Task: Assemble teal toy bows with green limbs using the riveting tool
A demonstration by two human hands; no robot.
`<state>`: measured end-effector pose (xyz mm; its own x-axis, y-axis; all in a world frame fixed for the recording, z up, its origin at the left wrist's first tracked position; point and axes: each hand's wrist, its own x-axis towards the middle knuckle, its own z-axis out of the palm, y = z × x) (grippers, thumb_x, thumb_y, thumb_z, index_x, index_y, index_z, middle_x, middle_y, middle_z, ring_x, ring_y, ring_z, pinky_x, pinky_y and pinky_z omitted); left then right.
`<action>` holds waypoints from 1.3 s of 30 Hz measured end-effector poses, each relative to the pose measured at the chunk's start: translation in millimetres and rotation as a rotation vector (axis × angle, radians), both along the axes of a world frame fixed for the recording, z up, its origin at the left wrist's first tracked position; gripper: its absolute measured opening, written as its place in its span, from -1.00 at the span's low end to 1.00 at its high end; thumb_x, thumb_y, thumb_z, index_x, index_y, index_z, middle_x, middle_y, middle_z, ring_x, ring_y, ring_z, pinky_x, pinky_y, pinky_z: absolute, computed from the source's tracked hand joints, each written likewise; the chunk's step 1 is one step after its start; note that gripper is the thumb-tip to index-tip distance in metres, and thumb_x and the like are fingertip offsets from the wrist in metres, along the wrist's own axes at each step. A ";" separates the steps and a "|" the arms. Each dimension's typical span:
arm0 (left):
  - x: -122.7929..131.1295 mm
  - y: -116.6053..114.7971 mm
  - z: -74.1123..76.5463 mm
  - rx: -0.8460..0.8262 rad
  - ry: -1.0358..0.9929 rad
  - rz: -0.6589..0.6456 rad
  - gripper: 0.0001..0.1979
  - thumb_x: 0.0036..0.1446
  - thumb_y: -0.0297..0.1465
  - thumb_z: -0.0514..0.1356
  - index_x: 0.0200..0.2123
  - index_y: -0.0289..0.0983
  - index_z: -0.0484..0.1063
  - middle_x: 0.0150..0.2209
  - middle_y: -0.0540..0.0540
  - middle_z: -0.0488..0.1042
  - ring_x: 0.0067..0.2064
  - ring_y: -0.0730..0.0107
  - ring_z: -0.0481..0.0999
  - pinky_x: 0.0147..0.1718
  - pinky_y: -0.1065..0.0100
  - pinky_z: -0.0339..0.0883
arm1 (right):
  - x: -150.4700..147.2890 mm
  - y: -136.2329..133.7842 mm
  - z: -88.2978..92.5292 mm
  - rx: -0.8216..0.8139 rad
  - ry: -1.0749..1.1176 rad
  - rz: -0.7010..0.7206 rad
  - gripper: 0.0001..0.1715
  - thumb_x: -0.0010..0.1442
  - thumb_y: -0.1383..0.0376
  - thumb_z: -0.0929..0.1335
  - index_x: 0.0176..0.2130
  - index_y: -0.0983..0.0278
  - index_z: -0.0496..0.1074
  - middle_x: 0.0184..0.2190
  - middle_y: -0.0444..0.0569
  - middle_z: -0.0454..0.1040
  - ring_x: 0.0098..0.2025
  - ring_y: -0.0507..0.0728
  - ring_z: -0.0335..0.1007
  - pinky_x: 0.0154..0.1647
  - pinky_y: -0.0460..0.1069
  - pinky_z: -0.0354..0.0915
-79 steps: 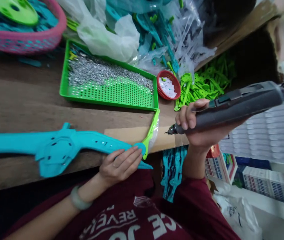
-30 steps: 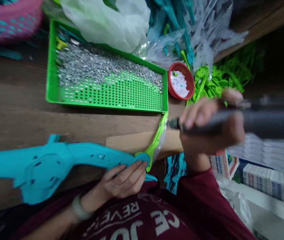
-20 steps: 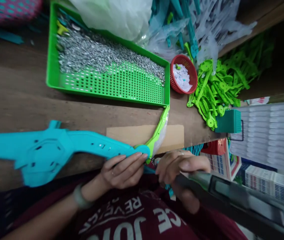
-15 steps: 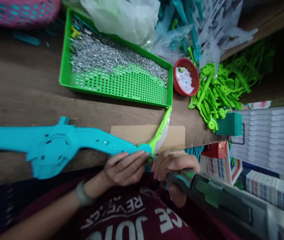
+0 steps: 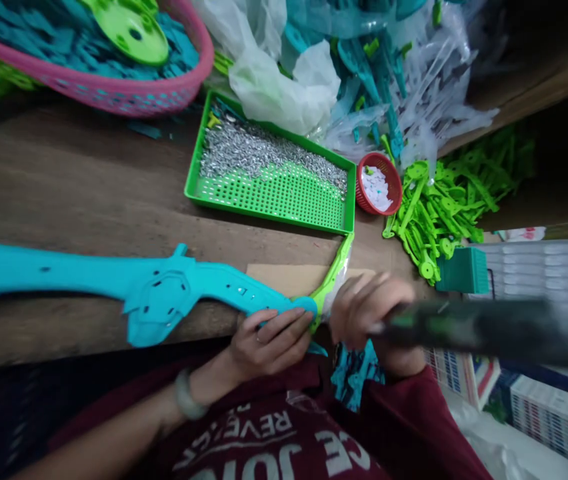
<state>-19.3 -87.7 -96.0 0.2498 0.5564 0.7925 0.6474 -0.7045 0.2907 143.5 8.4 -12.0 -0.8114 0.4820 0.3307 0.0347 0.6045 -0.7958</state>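
My left hand [image 5: 277, 340] is wrapped round the right end of a long turquoise plastic toy part [image 5: 159, 293], its fingers lying over the rounded joint. From that joint a bright green curved arm [image 5: 331, 277] rises toward the tray, with a clear film-like piece along its side. Close to the joint, my right hand [image 5: 371, 310] is closed round a long dark electric screwdriver [image 5: 469, 330], smeared by motion and pointing off to the right. Its tip is hidden. Under the joint lies a flat brown cardboard piece [image 5: 274, 277].
A green perforated tray [image 5: 284, 207] holds many small silvery screws. Beside it stand a red basket [image 5: 381, 183] of white pieces and a heap of green parts [image 5: 444, 213]. A pink basket [image 5: 164, 97] and plastic bags [image 5: 284, 93] lie behind. Turquoise parts [image 5: 357, 377] hang below the right hand.
The view has shifted left, bringing more of the pink basket in. My right hand has swung the screwdriver from slanting down to nearly level. The left hand keeps its grip on the turquoise part.
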 end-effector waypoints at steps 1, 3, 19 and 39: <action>2.4 1.7 1.9 -0.018 0.000 0.011 -0.83 0.24 -0.52 0.23 -0.22 -0.12 0.54 -0.18 0.10 0.70 -0.05 0.45 0.61 -0.01 0.29 0.27 | -8.5 17.3 12.5 0.032 0.179 -0.220 -0.45 0.34 -0.24 0.11 -0.05 0.09 0.29 -0.68 -0.29 0.18 -0.69 0.06 0.24 -0.60 -0.04 0.37; 5.6 3.5 4.9 -0.080 0.021 0.026 -0.83 0.26 -0.52 0.22 -0.17 -0.15 0.55 -0.11 0.04 0.69 -0.01 0.40 0.59 0.03 0.26 0.27 | -28.2 52.8 31.6 0.092 0.385 -0.636 -0.60 0.33 -0.13 0.23 0.01 0.02 0.24 -0.61 -0.29 0.14 -0.66 0.07 0.21 -0.57 -0.02 0.36; 4.7 18.9 24.5 -0.186 0.204 -0.111 -0.69 0.31 -0.56 0.14 0.09 -0.42 0.49 0.14 -0.29 0.56 0.21 0.05 0.51 0.21 0.11 0.31 | -18.8 51.7 39.3 0.096 0.195 -1.017 -0.47 0.25 -0.20 0.23 0.02 0.02 0.07 -0.61 -0.30 0.09 -0.64 0.11 0.23 -0.50 0.05 0.39; -56.4 51.3 67.9 -0.291 0.133 -0.397 -0.56 0.33 -0.58 -0.06 0.10 -0.22 0.49 0.26 -0.11 0.47 0.34 0.24 0.35 0.28 0.14 0.26 | -34.6 146.6 30.0 0.182 0.347 -1.086 -0.37 0.38 -0.13 0.09 0.24 0.16 0.09 -0.56 -0.23 0.23 -0.58 0.12 0.32 -0.37 0.06 0.39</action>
